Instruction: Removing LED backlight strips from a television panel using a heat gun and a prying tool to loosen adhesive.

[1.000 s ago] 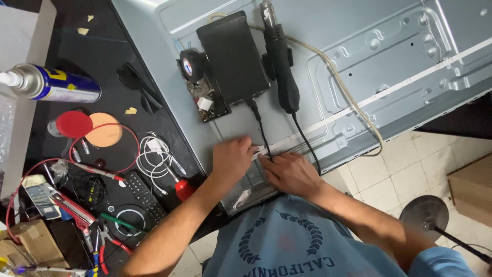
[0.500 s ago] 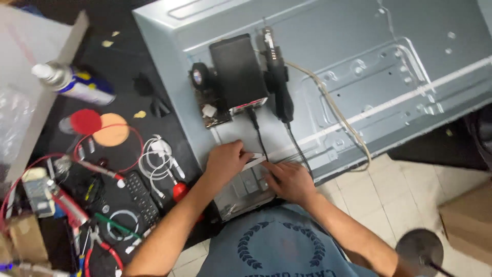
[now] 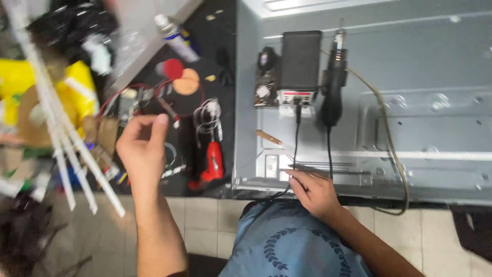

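My left hand (image 3: 143, 149) hovers over the cluttered black table (image 3: 225, 31), thumb and forefinger curled together; whether they pinch something is unclear. It is nearest a red-handled tool (image 3: 212, 161) and a coil of white cable (image 3: 207, 115). My right hand (image 3: 313, 191) rests at the near edge of a large grey metal panel (image 3: 425, 61), fingertips on thin black cables (image 3: 296, 149). These cables run up to a black box unit (image 3: 301, 59) and a black handheld tool (image 3: 333, 90) lying on the panel.
A small circuit board (image 3: 265, 77) and a wooden stick (image 3: 269, 137) lie on the panel, with a beige cable (image 3: 390, 143) looping right. A spray can (image 3: 174, 36), red and orange discs (image 3: 180, 76), white strips (image 3: 66, 143) and a yellow bag (image 3: 79, 90) crowd the left. Below is tiled floor (image 3: 451, 231).
My left hand left the panel edge and swung out left over the cluttered table. The view turned left and drew closer. My right hand stayed at the panel's edge.
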